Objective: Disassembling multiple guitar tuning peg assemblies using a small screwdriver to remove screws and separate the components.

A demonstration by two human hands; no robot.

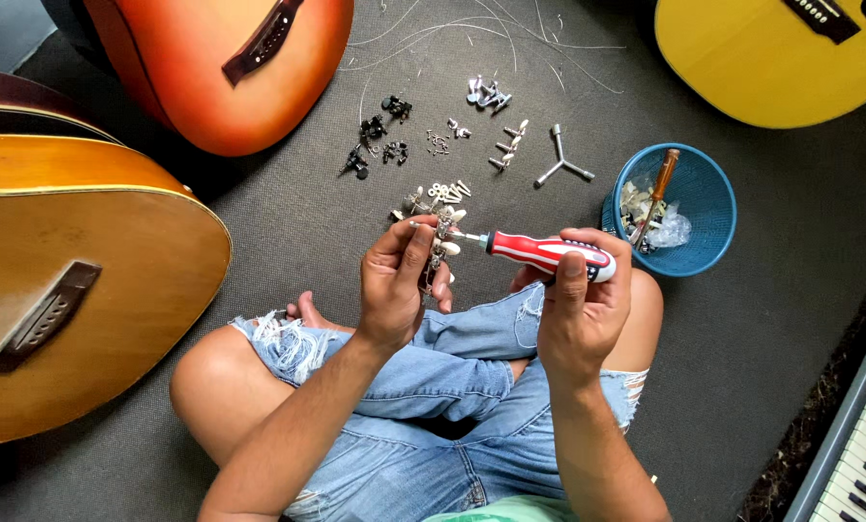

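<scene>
Filling the left of the frame is a brown wooden acoustic guitar body [75, 280], with a smaller blue plastic basket [704, 193] at the right. At the centre, the right hand [578, 309] wraps closed around a red and white handled screwdriver [544, 253], whose tip meets a small metal tuning machine strip [440, 242] pinched in the left hand [399, 285] fingertips.

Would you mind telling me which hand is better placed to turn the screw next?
Probably the right hand: it grips the red screwdriver, whose tip meets the tuner strip pinched in the left hand.
</scene>
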